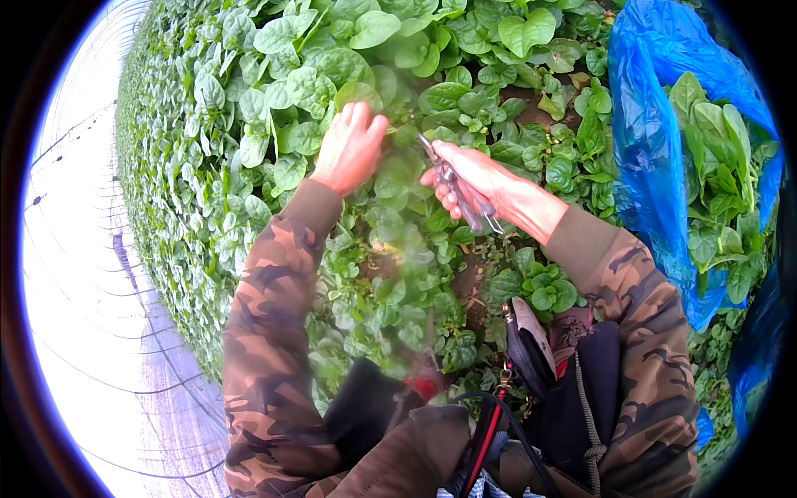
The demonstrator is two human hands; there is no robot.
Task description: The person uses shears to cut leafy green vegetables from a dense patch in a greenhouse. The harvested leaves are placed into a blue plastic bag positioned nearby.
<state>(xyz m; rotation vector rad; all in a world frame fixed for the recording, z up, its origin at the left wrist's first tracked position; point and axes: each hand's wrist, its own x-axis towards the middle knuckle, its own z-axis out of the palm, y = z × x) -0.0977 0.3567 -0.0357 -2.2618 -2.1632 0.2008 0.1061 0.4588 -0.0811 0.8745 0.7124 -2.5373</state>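
Observation:
Broad green leaves on low plants (311,87) fill the ground before me. My left hand (353,146) is closed at a leafy shoot, its fingertips by a round leaf; a pale stem shows at its right side. Just to the right, my right hand (473,174) holds small pruning shears (457,187) with grey handles, the tip pointing up and left towards that stem. Whether the blades touch the stem cannot be told. A blurred patch covers part of the middle.
At the right stands a blue plastic bag (647,124) holding cut leafy shoots (722,162). More blue plastic (756,348) lies lower right. A small zipped pouch (529,342) hangs near my lap. Greenhouse film (93,249) with thin ribs curves along the left.

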